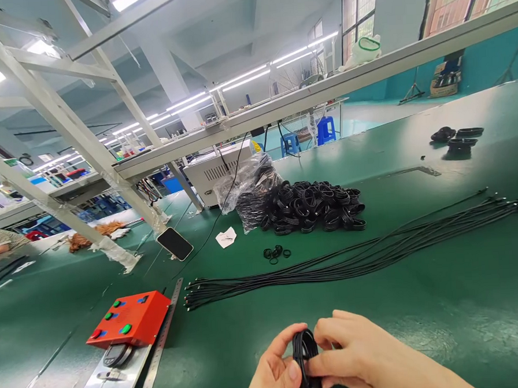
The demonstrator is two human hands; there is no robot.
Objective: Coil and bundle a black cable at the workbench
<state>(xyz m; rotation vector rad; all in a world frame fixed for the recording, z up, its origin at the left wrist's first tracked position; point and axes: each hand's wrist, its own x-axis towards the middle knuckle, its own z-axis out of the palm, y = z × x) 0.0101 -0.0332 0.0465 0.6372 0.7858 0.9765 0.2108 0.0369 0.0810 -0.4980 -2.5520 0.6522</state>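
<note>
I see both hands at the near edge of the green bench point(442, 300), meeting over a small coiled cable point(305, 349); the left hand point(272, 375) pinches the black coil between thumb and fingertips from the left; the right hand point(365, 359) closes on it from the right, thumb pressed across the loops and the fingers curled over the top. The coil stands upright between the two hands, just above the bench surface.

Beyond the hands a long bundle of straight black cables point(353, 258) lies across the bench, running from the middle out to the far right; a few small black rings point(276, 253) sit just past its left end. Farther off is a pile of coiled cables point(312, 205), touching a clear plastic bag point(245, 189) on its left; a white machine point(214, 170) stands behind the bag. To the near left an orange control box point(130, 318) lies beside a steel ruler point(160, 344); a phone point(175, 243) and a paper scrap point(226, 237) lie farther back.
</note>
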